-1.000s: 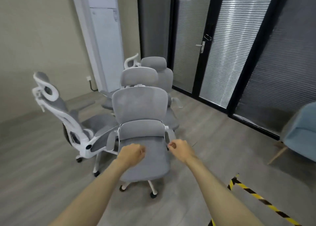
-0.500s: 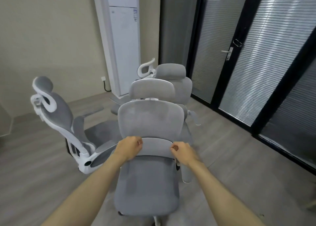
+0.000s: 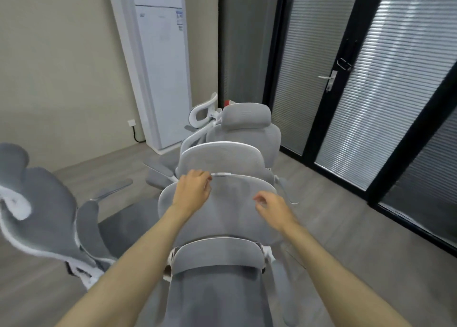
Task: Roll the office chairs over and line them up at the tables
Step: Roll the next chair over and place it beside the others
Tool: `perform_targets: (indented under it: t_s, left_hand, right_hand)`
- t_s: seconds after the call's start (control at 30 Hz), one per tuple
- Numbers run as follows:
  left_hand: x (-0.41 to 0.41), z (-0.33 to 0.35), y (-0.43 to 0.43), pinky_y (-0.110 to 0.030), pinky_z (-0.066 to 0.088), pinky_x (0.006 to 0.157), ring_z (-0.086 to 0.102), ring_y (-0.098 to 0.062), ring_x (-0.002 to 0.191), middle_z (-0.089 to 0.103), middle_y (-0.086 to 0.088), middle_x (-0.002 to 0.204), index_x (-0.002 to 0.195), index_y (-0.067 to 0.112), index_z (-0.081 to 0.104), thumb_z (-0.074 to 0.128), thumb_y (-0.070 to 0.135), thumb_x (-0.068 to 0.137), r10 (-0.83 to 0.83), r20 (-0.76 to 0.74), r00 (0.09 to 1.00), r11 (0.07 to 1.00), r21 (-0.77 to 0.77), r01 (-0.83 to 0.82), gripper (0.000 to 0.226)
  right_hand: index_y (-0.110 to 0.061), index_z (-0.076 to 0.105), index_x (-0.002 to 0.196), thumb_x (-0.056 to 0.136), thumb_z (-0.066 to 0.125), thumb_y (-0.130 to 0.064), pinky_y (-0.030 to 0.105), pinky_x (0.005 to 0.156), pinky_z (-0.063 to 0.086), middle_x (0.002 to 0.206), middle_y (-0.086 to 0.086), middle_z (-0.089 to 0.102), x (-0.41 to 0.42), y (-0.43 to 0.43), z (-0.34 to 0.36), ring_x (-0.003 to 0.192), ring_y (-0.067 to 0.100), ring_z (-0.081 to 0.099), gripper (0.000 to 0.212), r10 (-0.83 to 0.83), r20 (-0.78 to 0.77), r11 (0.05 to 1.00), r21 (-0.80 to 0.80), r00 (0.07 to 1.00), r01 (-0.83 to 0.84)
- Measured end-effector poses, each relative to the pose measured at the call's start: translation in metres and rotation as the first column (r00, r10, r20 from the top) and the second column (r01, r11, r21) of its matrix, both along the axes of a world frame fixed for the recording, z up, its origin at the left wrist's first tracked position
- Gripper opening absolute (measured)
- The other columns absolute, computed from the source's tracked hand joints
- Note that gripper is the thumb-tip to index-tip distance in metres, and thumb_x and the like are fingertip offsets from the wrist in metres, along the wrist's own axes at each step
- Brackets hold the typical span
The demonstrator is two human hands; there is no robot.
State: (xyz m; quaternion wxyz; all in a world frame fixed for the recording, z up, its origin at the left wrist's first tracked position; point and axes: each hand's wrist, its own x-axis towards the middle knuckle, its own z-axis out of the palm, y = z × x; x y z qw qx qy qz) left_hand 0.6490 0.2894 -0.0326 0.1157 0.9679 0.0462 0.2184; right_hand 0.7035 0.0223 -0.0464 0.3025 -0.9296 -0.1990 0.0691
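A grey mesh office chair [image 3: 232, 218] faces me, its seat under my forearms and its lumbar pad [image 3: 217, 255] below my wrists. My left hand [image 3: 191, 194] is at the top edge of its backrest with curled fingers; no firm grip shows. In front of the backrest's upper right part hovers my right hand [image 3: 270, 209], fingers loosely curled and holding nothing. Two more grey chairs, the nearer [image 3: 222, 156] and the farther [image 3: 247, 121], stand in line right behind it. No table is in view.
Another grey chair with a white frame [image 3: 42, 215] stands side-on at the left, close to the near chair. A white floor-standing air conditioner [image 3: 160, 67] is against the back wall. Glass doors with blinds [image 3: 329, 79] run along the right. Open wood floor [image 3: 346, 215] lies to the right.
I have come closer to the near chair. Both hands rose from the lumbar pad to the upper backrest.
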Motion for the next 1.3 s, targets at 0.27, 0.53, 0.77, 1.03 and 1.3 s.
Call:
perform_targets:
  t_s: [0.27, 0.53, 0.77, 1.03, 1.3]
  left_hand:
    - [0.106, 0.048, 0.045, -0.047, 0.048, 0.091, 0.055, -0.029, 0.116, 0.060, -0.003, 0.124, 0.129, 0.018, 0.052, 0.067, 0.042, 0.091, 0.003, -0.133, 0.991, 1.000, -0.029, -0.007, 0.048]
    - [0.146, 0.036, 0.078, -0.036, 0.047, 0.067, 0.060, -0.019, 0.075, 0.062, 0.007, 0.072, 0.080, 0.027, 0.050, 0.064, 0.081, 0.074, -0.024, -0.342, 0.939, 0.987, -0.158, -0.032, 0.056]
    - [0.154, 0.037, 0.078, -0.033, 0.047, 0.069, 0.062, -0.013, 0.075, 0.066, 0.007, 0.073, 0.082, 0.028, 0.061, 0.065, 0.079, 0.076, -0.048, -0.348, 0.936, 0.976, -0.218, -0.031, 0.052]
    - [0.145, 0.036, 0.078, -0.040, 0.051, 0.071, 0.061, -0.024, 0.082, 0.065, 0.005, 0.083, 0.101, 0.037, 0.056, 0.051, 0.085, 0.080, -0.079, -0.371, 0.925, 0.991, -0.132, 0.031, 0.053]
    - [0.127, 0.040, 0.072, -0.035, 0.039, 0.063, 0.057, -0.023, 0.079, 0.057, 0.009, 0.076, 0.079, 0.037, 0.053, 0.062, 0.074, 0.083, -0.101, -0.348, 0.932, 0.974, -0.223, 0.023, 0.039]
  right_hand:
    - [-0.022, 0.056, 0.138, 0.087, 0.067, -0.016, 0.043, 0.112, 0.039, 0.144, -0.001, 0.050, 0.085, 0.066, 0.040, 0.137, 0.018, 0.042, 0.053, -0.013, 0.343, 0.992, 0.123, 0.939, -0.031]
    - [-0.039, -0.001, 0.162, 0.095, 0.065, -0.044, 0.058, 0.118, 0.032, 0.171, 0.000, 0.005, 0.146, 0.084, 0.026, 0.156, 0.030, 0.008, 0.094, 0.136, 0.173, 0.973, -0.207, 0.975, -0.099]
    - [-0.039, -0.004, 0.162, 0.085, 0.078, -0.043, 0.052, 0.093, 0.052, 0.168, 0.007, 0.016, 0.154, 0.092, 0.013, 0.136, 0.035, 0.037, 0.113, 0.077, 0.359, 0.951, -0.305, 0.930, 0.039]
    - [-0.034, -0.002, 0.164, 0.084, 0.072, -0.028, 0.067, 0.118, 0.021, 0.172, 0.010, 0.005, 0.127, 0.093, 0.009, 0.158, 0.036, 0.004, 0.109, -0.001, 0.392, 0.963, -0.247, 0.920, 0.107]
    - [-0.031, 0.011, 0.164, 0.091, 0.065, -0.026, 0.054, 0.125, 0.020, 0.172, 0.004, -0.006, 0.079, 0.077, 0.000, 0.159, 0.026, -0.005, 0.091, 0.024, 0.299, 0.990, -0.139, 0.954, 0.019]
